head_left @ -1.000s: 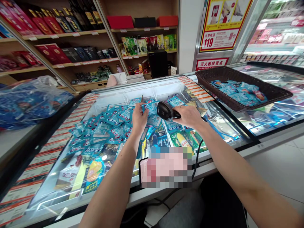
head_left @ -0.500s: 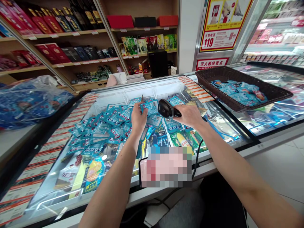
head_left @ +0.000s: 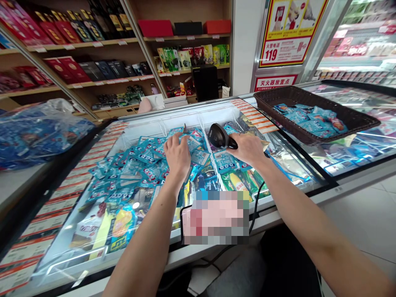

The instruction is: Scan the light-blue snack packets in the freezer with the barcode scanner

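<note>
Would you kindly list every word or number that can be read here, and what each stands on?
"火警电话": yellow-and-red poster
"119": same poster, below those characters
"灭火器放置点": red sign under the poster
Too small or blurred to read: print on the blue packets, barcode scanner and price labels, and the poster's finer text.

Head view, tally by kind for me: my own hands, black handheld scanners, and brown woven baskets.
Hands: 2 (left hand, right hand)
Black handheld scanner: 1
Brown woven basket: 1
Total: 4
</note>
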Available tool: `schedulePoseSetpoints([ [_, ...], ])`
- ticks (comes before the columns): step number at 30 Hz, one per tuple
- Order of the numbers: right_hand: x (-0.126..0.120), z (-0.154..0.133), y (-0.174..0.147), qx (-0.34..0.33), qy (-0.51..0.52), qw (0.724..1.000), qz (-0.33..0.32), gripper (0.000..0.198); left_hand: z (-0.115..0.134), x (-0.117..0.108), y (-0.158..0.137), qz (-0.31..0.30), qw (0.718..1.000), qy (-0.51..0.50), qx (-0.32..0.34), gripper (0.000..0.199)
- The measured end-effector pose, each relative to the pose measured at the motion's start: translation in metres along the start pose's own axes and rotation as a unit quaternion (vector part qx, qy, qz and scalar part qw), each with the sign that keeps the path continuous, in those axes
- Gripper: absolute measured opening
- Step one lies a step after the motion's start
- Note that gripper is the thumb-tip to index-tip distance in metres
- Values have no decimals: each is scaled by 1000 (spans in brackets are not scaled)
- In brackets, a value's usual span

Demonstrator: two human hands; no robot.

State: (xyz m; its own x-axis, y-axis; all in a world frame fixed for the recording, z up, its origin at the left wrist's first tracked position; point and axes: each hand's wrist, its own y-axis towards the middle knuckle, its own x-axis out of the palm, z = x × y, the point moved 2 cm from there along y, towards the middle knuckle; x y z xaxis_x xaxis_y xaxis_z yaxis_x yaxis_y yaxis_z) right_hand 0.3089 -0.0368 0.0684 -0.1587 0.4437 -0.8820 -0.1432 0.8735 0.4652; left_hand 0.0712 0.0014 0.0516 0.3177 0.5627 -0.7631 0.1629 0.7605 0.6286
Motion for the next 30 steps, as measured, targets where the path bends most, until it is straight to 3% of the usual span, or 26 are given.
schedulePoseSetpoints([
  [8,-1,1,0,-1,0,1000,11,35,21,15,1,-136,969,-121,167,38],
  [13,-1,1,1,4,7,1000,8,35,32,18,-7,-192,962,-81,178,53],
  [17,1,1,1,3,6,1000,12,35,37,20,-11,-202,962,-47,177,63],
  [21,3,1,1,-3,9,1000,20,36,36,24,-10,-210,962,-71,159,65],
  [24,3,2,1,-5,11,999,31,35,28,27,-7,-203,965,-133,101,72],
  [30,0,3,0,16,26,997,66,35,10,32,-1,-105,934,-341,-24,73],
])
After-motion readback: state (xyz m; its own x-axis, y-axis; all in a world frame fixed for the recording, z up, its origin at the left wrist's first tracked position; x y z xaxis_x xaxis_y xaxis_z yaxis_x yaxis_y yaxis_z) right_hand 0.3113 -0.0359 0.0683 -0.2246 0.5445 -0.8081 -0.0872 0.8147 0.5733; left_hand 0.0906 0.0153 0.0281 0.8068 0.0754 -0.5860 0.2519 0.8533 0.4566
